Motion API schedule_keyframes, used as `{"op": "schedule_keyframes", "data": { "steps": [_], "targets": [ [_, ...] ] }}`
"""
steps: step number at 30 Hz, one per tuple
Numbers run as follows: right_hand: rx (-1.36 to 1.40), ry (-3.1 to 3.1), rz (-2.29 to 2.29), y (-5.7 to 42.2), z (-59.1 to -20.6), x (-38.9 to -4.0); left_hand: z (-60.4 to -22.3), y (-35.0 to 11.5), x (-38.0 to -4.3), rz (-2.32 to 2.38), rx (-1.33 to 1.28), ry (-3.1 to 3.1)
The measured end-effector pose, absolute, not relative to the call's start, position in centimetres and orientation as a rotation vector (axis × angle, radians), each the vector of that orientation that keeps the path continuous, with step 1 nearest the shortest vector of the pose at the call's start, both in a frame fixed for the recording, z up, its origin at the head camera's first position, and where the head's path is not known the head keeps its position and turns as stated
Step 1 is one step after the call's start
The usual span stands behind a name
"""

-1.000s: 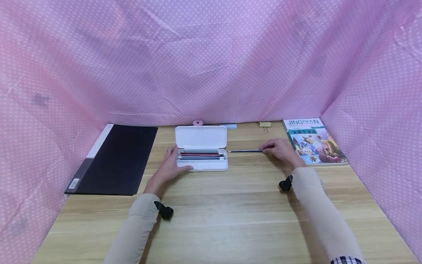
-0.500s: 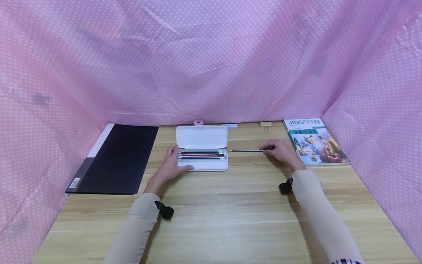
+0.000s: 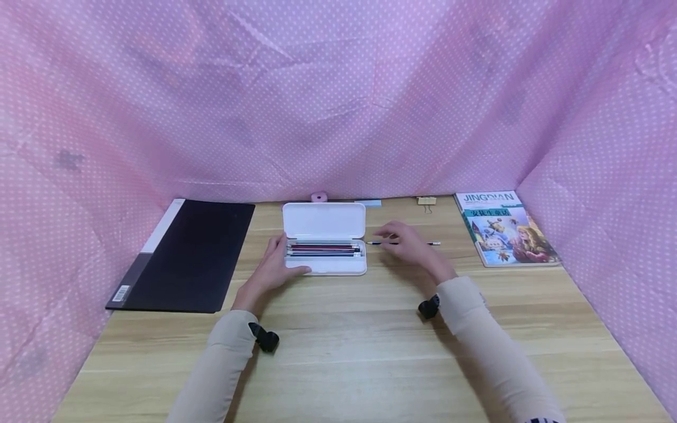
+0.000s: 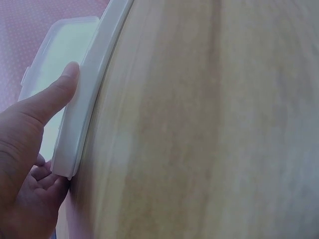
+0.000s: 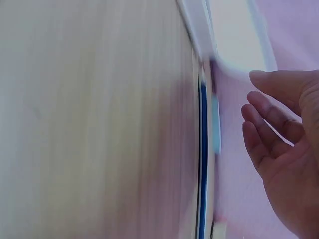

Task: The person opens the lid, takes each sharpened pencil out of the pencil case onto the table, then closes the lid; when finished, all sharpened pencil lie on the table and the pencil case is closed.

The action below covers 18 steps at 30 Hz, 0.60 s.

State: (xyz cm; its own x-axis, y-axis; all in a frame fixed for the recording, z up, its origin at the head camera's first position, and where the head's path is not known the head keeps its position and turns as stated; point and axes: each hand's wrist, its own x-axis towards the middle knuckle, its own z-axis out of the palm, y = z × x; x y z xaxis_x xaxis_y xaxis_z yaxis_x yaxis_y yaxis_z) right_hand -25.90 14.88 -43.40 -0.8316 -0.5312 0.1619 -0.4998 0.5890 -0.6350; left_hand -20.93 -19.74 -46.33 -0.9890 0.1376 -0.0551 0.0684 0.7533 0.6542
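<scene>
A white pencil case (image 3: pixel 338 268) lies with its lid raised and several pencils (image 3: pixel 322 249) inside. My left hand (image 3: pixel 272 268) grips the case's left end, thumb on the front edge and the other fingers round the side; the left wrist view shows the thumb pressing the case wall (image 4: pixel 83 114). One dark pencil (image 3: pixel 433 243) lies on the table to the right of the case, its sharpened tip towards it. Over this pencil hovers my right hand (image 3: pixel 406 244), fingers loosely bent and apart, holding nothing. In the right wrist view the pencil's blue side (image 5: pixel 204 149) runs below the hand.
A black folder (image 3: pixel 185 258) lies at the left. Two stacked-looking books or magazines with a picture cover (image 3: pixel 510 235) are at the right. Along the back sit a pink round object (image 3: pixel 319 197), a pale blue-white strip (image 3: pixel 370 203) and a binder clip (image 3: pixel 426 201). Pink dotted cloth (image 3: pixel 338 117) hangs behind.
My right hand has let go of the pencil's right end and moved left towards the case. The pencil stays on the table. My left hand keeps its hold on the case.
</scene>
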Motion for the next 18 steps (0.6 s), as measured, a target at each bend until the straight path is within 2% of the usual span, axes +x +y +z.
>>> {"op": "schedule_keyframes", "data": {
  "steps": [4, 9, 18],
  "targets": [
    [-0.996, 2.691, -1.092, 11.7, -43.5, -25.5, -46.4, -19.7, -21.0, 1.045, 0.159, 2.844],
    [-0.963, 2.588, -1.044, 9.2, -43.6, -25.0, -46.4, -19.7, -20.9, 1.051, 0.17, 2.845],
    [-0.999, 2.608, -0.82, 7.2, -43.9, -25.1, -46.3, -19.7, -20.9, 1.06, 0.187, 2.854]
  ]
}}
